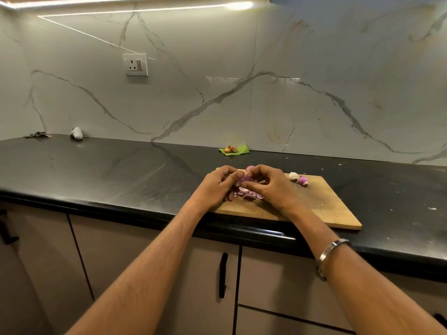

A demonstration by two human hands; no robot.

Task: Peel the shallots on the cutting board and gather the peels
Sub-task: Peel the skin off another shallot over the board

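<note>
Both hands meet over the near-left part of the cutting board (314, 204), the left hand (215, 187) with its grip curled round a shallot (244, 178) to steady it while the right hand (271, 187) pinches at its skin, probably so the skin falls straight onto the pile of peels (249, 195) lying just beneath. The shallot shows pale purple and glossy between the fingers. Two more shallots (298, 178) rest further right on the board, on the black counter (121, 170).
</note>
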